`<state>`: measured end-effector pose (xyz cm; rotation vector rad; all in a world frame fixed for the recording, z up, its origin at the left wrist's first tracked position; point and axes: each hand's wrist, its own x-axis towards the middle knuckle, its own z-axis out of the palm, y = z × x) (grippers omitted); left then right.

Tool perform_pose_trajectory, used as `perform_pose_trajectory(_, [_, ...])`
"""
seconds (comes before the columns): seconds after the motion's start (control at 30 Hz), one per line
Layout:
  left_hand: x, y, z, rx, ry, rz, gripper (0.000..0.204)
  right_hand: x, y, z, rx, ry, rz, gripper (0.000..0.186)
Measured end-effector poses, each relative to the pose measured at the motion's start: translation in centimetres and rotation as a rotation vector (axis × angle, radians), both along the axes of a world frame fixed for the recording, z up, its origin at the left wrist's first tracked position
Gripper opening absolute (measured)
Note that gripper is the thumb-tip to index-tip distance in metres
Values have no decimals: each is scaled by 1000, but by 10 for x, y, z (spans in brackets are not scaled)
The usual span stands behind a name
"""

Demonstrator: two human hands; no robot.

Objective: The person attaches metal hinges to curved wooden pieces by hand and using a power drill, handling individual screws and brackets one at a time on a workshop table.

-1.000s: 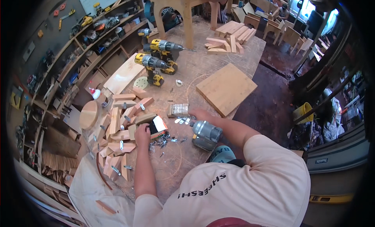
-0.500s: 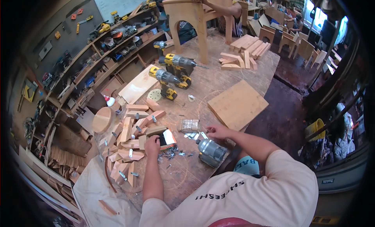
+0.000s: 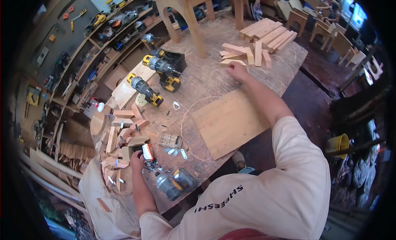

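Note:
My right hand (image 3: pixel 236 70) reaches across the table, its curled fingers at the near side of a short wooden block (image 3: pixel 229 62) in a loose pile. Near the left edge, my left hand (image 3: pixel 136 159) is closed beside a small orange-and-white box (image 3: pixel 147 151); what its fingers grip is hidden. Loose dark screws (image 3: pixel 153 165) lie near the box. A clear plastic container (image 3: pixel 170 139) and several small metal plates (image 3: pixel 176 152) sit to its right. Closer to me, a power driver (image 3: pixel 169 186) lies on its side. Cut blocks (image 3: pixel 111 139), some with metal plates on them, are heaped around my left hand.
Two yellow-and-black drills (image 3: pixel 144 89) stand farther back. A flat wooden board (image 3: pixel 229 120) lies under my right forearm. Longer wood strips (image 3: pixel 268 33) are stacked at the far right, and a wooden furniture frame (image 3: pixel 194 25) stands at the far side. A glue bottle (image 3: pixel 99 106) is at the left.
My right hand has moved from beside the driver to the far block pile. The view has shifted with my head. My left hand remains by the small box.

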<state>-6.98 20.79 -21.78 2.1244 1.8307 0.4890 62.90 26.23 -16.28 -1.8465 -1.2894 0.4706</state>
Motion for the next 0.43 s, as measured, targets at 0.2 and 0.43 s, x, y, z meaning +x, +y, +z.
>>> perform_pose_trajectory(0.2, [31, -46, 32, 121, -107, -1, 33, 90, 57, 1, -119, -260, -253, 44])
perform_pose_trajectory(0.43, [16, -144, 27, 176, -38, 257, 41, 94, 105, -20, -115, -469, -253, 36])
